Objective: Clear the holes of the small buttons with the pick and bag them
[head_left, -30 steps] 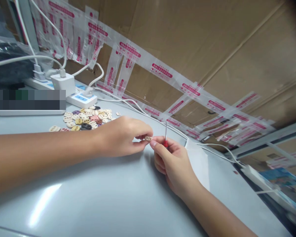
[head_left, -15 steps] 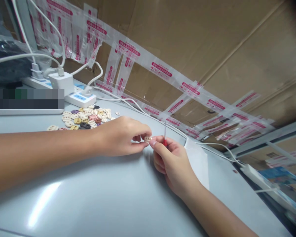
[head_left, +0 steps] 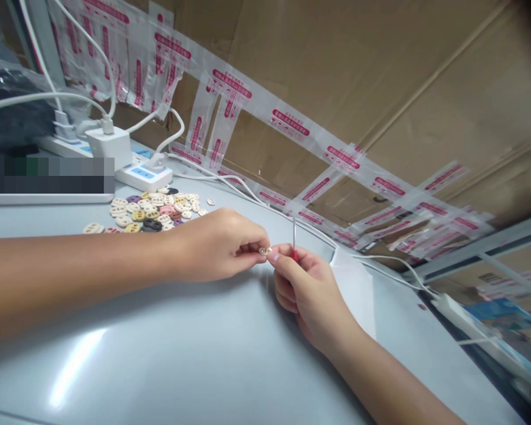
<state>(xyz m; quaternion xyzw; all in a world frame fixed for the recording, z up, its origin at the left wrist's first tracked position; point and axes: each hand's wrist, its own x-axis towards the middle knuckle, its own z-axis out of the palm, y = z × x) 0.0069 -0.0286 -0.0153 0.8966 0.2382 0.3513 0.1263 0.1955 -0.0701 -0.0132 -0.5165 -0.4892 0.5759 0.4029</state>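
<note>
Between the fingertips of both hands is a small cream button-like piece with holes. My left hand pinches its left side between thumb and index finger. My right hand pinches its right side and also holds a thin tool with a red handle, its metal shaft pointing up. Behind my left wrist lies a pile of similar small pieces in cream, yellow, pink, purple and black. Both hands are just above the grey table.
Power strips with a white adapter and cables stand at the back left. A taped cardboard wall rises behind the table. White paper lies right of my right hand. Another power strip is at the far right.
My left thumb and index finger have closed more tightly on the small piece, which looks tilted now. The tool in my right hand has shifted very slightly left.
</note>
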